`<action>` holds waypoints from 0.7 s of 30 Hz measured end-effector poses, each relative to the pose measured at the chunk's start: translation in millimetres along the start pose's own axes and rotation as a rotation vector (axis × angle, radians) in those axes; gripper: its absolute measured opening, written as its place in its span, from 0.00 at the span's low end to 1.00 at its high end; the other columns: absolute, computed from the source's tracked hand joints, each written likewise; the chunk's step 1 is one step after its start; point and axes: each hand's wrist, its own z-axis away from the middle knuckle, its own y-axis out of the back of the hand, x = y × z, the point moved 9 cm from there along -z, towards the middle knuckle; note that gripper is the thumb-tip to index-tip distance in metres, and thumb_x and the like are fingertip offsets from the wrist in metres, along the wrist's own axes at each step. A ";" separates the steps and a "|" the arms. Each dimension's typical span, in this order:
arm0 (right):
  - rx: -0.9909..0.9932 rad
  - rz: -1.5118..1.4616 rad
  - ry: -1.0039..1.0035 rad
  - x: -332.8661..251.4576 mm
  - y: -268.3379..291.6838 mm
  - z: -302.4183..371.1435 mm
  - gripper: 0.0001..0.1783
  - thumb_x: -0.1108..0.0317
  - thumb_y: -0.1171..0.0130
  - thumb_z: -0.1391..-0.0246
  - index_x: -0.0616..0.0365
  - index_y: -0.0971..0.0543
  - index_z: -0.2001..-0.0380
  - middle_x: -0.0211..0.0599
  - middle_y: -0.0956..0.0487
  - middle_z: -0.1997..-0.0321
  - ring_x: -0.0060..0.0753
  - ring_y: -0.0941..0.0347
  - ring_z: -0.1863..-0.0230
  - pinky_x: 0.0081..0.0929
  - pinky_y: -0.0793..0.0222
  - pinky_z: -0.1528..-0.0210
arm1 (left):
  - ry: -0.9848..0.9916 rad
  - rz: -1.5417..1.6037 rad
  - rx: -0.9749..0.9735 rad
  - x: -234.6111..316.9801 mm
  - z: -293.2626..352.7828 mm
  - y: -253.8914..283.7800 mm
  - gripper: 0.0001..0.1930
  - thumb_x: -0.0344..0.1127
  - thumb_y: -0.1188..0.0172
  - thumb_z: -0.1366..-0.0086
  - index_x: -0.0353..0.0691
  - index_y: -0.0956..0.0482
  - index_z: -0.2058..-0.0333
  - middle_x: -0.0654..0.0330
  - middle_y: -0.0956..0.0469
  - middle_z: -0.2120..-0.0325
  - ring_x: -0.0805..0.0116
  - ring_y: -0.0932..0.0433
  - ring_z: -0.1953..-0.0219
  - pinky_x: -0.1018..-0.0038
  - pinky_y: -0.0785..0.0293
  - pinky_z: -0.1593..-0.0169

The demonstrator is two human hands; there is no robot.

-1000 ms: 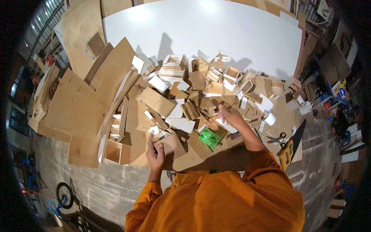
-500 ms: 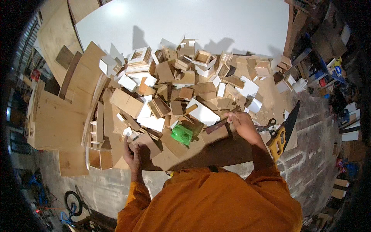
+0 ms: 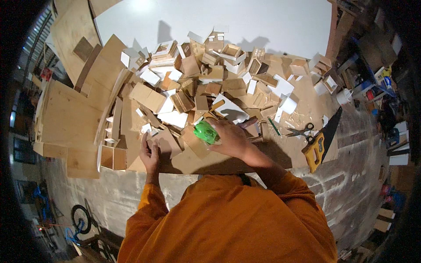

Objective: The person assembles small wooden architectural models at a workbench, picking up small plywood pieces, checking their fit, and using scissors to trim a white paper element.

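My right hand [image 3: 229, 136] reaches across the near middle of the worktable, its thumb and fingers closed around a crumpled, shiny green plastic piece [image 3: 205, 132]. Under it lies a flat tan cardboard piece [image 3: 196, 143]. My left hand [image 3: 150, 153] rests at the left by a brown cardboard piece [image 3: 167, 142], fingers apart, their tips close to small white scraps [image 3: 147, 128]. Beyond the right hand lies a white board [image 3: 229, 108] with a wooden-coloured strip [image 3: 217, 105] on it. Part of a dark purplish piece [image 3: 249, 123] shows beside the right wrist.
Scissors [image 3: 302, 131] and a yellow-handled handsaw [image 3: 312, 155] lie at the right edge, near a dark green pencil-like stick [image 3: 274, 126] and a white cup [image 3: 287, 105]. Several small cardboard and wood models [image 3: 212, 41] crowd the back. An open wooden box [image 3: 113, 157] stands left.
My right hand has moved left from the purplish piece to the green plastic and closed on it. The pencil-like stick and the scissors are now uncovered. My left hand stays by the brown cardboard.
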 end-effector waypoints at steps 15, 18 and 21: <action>0.225 0.109 -0.510 31.3 61.4 5.1 0.37 0.52 0.32 0.64 0.56 0.30 0.49 0.49 0.23 0.57 0.52 0.27 0.52 0.43 0.31 0.51 | -0.184 -0.130 -0.005 8.7 -0.1 4.1 0.21 0.29 0.51 0.34 0.30 0.35 0.43 0.63 0.29 0.71 0.77 0.33 0.70 0.81 0.34 0.64; 0.312 0.224 -0.609 57.0 94.9 12.2 0.39 0.53 0.32 0.64 0.57 0.31 0.47 0.48 0.21 0.58 0.52 0.25 0.54 0.42 0.30 0.52 | -0.076 -0.069 -0.065 3.9 2.7 4.0 0.20 0.32 0.53 0.32 0.34 0.34 0.42 0.66 0.32 0.74 0.77 0.36 0.71 0.79 0.35 0.65; 0.374 0.361 -0.672 85.6 117.4 15.4 0.39 0.54 0.32 0.65 0.57 0.31 0.47 0.49 0.21 0.59 0.52 0.24 0.56 0.42 0.29 0.54 | -0.090 -0.068 -0.065 -5.7 1.7 6.0 0.20 0.32 0.53 0.32 0.33 0.34 0.43 0.64 0.29 0.70 0.77 0.34 0.70 0.80 0.34 0.64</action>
